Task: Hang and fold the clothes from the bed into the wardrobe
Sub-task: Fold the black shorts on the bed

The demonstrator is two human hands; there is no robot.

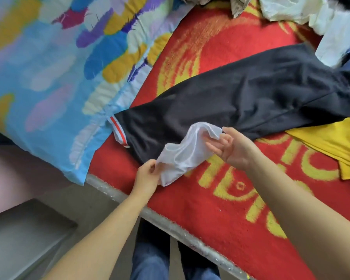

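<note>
White cloth (182, 152), thin and sheer, hangs between both hands just above the near edge of the bed (220, 209). The left hand (148, 176) pinches its lower end at 7 o'clock; the right hand (228, 146) pinches the upper corner, other fingers loosely spread. To fold it well, find matching corners and pull it taut first. Beyond, black trousers (240, 102) lie flat, a yellow garment (335, 142) at 3 o'clock, a pillow (49, 77) at 10.
</note>
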